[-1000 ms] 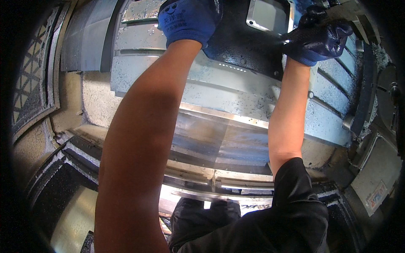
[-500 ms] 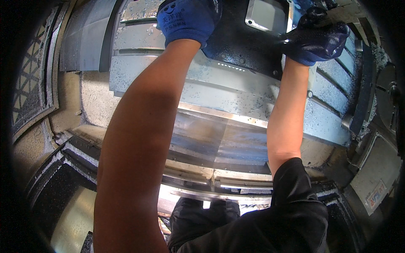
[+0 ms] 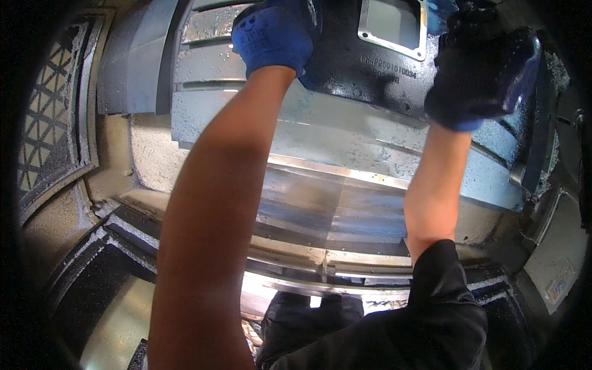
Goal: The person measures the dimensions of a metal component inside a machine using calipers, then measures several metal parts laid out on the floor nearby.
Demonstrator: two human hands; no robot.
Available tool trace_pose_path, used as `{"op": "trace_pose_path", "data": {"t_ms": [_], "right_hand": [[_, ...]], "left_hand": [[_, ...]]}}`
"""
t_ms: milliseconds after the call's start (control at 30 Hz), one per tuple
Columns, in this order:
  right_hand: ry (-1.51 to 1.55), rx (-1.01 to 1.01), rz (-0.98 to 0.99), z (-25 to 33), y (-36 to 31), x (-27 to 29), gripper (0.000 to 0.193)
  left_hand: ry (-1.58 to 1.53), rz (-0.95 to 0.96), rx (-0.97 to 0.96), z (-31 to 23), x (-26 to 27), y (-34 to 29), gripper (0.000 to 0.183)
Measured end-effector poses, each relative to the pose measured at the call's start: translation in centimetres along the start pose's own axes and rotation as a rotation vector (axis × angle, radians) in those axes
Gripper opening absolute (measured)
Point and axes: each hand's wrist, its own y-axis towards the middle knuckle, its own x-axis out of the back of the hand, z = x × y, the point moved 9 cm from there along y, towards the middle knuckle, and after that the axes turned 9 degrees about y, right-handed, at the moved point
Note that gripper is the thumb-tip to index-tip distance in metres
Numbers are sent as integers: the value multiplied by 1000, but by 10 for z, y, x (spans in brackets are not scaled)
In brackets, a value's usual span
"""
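Observation:
A black metal casting (image 3: 336, 77) with a rectangular, bright-edged opening (image 3: 394, 28) lies on the slotted machine table (image 3: 345, 132). At its left side is my left hand (image 3: 274, 37) in a blue work glove, against the casting's edge. Its fingers run into the dark area at the top of the picture and are hidden. My right hand (image 3: 484, 77), in a dark, wet-looking glove, is over the right end of the casting. Its fingers look curled; what they hold, if anything, does not show.
Small chips and wet drops cover the table. Grey sheet-metal covers (image 3: 132, 58) stand at the left, near a grated panel (image 3: 49, 111). A metal ledge (image 3: 333, 271) runs across in front of me. A pale panel (image 3: 552, 259) hangs at the right.
My right hand has moved right and nearer to me, uncovering more of the casting's right part. My left hand stays by the casting's left edge. The whole view has shifted slightly.

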Motion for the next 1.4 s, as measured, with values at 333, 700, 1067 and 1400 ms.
{"op": "trace_pose_path", "data": {"t_ms": [333, 700, 1067, 1400], "right_hand": [[-712, -535, 509, 70, -81, -64, 49], [-793, -432, 578, 84, -122, -41, 49], [-778, -446, 590, 85, -124, -39, 47], [-520, -654, 462, 83, -140, -33, 49]], "left_hand": [[72, -140, -70, 8, -6, -9, 36], [-39, -33, 2, 5, -20, -4, 46], [19, -38, -3, 14, -25, -1, 48], [50, 15, 48, 2, -11, -3, 44]]}}
